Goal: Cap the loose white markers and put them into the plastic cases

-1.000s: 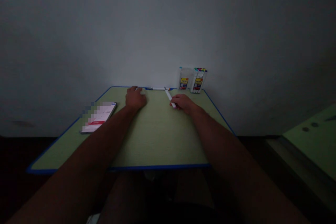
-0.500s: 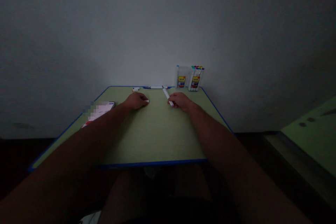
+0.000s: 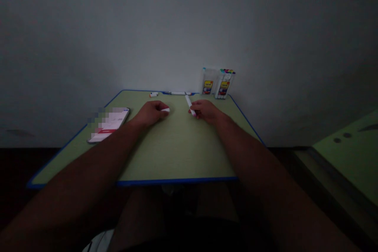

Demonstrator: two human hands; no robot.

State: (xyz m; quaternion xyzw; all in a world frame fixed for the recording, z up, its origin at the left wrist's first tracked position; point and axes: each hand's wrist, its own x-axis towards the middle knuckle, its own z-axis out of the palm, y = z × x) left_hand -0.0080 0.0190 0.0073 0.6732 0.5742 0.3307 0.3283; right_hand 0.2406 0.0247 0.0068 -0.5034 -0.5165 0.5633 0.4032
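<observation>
In my right hand, closed around its lower part, is a white marker with a pinkish-purple end. Its dark tip points away from me toward the back edge of the table. My left hand pinches a small white piece that looks like a marker cap; the fingers hide part of it. Both hands are over the middle of the pale green table, a short gap between them. Behind my left hand lies a small white and orange piece, like another cap.
A phone with a lit screen lies on the left. At the back right stand a clear case with one blue-ended marker showing and a fuller marker case. A white pen-like item rests along the back edge, near the wall.
My view has shifted slightly, and more of the phone shows beside my left arm. More of the white piece shows in my left hand. Both grips stay the same.
</observation>
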